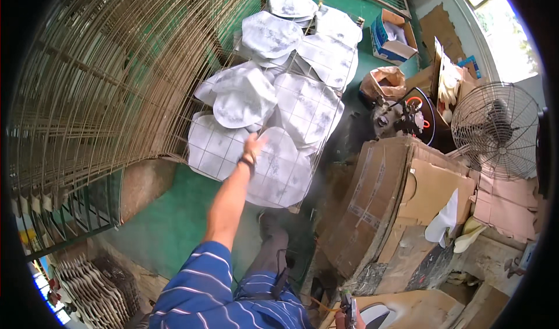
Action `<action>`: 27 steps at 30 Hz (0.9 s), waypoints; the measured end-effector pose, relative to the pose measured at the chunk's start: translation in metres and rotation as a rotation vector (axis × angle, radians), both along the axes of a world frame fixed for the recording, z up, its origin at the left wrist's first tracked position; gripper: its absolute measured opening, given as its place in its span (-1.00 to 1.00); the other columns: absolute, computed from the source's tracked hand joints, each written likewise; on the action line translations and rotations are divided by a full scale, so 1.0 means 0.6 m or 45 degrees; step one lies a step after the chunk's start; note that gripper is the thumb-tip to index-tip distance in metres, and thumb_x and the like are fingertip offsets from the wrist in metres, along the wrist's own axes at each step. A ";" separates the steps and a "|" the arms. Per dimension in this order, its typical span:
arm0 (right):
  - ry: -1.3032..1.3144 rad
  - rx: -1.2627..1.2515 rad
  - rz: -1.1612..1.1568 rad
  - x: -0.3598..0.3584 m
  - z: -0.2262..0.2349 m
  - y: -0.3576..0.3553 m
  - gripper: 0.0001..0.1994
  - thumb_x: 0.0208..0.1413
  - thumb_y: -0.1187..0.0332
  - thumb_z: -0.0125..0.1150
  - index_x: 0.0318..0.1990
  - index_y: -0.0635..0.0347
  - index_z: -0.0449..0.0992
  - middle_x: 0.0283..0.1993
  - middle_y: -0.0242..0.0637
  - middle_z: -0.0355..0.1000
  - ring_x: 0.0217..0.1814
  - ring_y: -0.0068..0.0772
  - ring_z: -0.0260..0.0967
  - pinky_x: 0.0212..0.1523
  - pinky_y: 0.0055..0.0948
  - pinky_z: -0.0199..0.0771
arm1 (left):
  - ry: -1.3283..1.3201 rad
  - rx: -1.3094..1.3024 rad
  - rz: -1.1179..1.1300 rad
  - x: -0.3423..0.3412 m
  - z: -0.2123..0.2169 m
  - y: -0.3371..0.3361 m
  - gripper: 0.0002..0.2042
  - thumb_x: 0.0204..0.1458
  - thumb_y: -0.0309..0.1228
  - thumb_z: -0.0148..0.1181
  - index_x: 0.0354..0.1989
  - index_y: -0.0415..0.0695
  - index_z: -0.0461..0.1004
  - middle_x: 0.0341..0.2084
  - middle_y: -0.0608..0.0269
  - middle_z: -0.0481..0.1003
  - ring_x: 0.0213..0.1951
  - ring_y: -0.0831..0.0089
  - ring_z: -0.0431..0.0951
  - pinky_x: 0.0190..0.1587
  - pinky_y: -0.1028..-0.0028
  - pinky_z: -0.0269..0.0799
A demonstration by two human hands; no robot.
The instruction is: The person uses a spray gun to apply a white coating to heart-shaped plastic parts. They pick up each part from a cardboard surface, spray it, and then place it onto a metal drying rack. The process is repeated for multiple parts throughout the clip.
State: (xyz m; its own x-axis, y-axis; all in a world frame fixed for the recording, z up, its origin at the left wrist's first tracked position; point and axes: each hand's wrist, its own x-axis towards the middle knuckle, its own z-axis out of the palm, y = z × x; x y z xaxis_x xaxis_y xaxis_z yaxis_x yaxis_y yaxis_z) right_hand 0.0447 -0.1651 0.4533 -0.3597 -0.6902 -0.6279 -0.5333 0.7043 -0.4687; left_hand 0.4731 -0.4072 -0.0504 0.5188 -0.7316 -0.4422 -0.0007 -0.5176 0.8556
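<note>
Containers stand along the right side: a blue-and-white cardboard box with open brown flaps (381, 39) holds something pale and white, and just below it a crumpled brown paper sack (392, 89) gapes at the top, its dark contents too shadowed to name. Nearer, a large brown cardboard box crossed with strips of tape (370, 198) stands beside a round wire-caged fan (499, 122); what that box holds is hidden. To the left of these containers, thin, rounded white pieces mottled with grey (282, 166) lie spread and overlapping on a flat tan wire rack (296, 208) above a green floor (166, 207) (wires cross over the lower pieces, while a few curled ones rest on top). The left hand (252, 147), below a dark band at the wrist, reaches over the middle of the rack, right at the edges of several pieces; its thumb stands apart, but I cannot tell whether the fingers are closed on a piece. At the bottom edge, the right hand (358, 321), largely cut off, is wrapped around a silver metal hand tool (349, 309). Just beside it, a rounded white piece with a dark area (378, 315) lies on a brown cardboard surface (416, 301).
</note>
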 end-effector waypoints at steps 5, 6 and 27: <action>-0.012 -0.010 -0.093 -0.006 0.005 0.021 -0.65 0.15 0.36 0.18 0.04 0.37 0.47 -0.07 -0.09 0.52 -0.06 -0.31 0.42 -0.04 -0.30 0.40 | 0.542 0.069 -0.505 -0.306 0.102 0.175 -0.69 0.00 -0.36 0.24 -0.08 -0.20 0.48 -0.47 0.26 0.56 -0.48 0.55 0.53 -0.41 0.48 0.47; -0.021 -0.025 -0.106 -0.010 0.007 0.030 -0.65 0.15 0.36 0.18 0.04 0.37 0.48 -0.07 -0.09 0.52 -0.06 -0.31 0.42 -0.04 -0.30 0.40 | 0.476 0.121 -0.734 -0.353 0.140 0.217 -0.74 -0.02 -0.30 0.23 -0.20 -0.17 0.53 -0.43 0.26 0.58 -0.40 0.52 0.57 -0.33 0.45 0.49; 0.286 -0.756 -1.054 -0.272 0.092 0.787 -0.53 -0.01 0.54 0.28 0.13 0.30 0.44 -0.14 -0.02 0.53 -0.19 -0.22 0.54 -0.16 -0.44 0.48 | 1.235 1.329 -1.041 -0.421 0.107 0.493 -0.64 0.10 -0.14 -0.11 -0.74 0.09 0.14 -0.76 0.44 0.10 -0.68 0.38 0.16 -0.59 0.33 0.02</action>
State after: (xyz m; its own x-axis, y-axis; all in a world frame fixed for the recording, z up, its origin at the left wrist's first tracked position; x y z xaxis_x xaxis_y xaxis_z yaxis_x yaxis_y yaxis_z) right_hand -0.1184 0.3071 0.5084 -0.9278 -0.3504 -0.1283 -0.1066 0.5782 -0.8089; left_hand 0.2204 -0.1116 0.0138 -0.5807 0.1498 -0.8002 -0.2514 -0.9679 0.0012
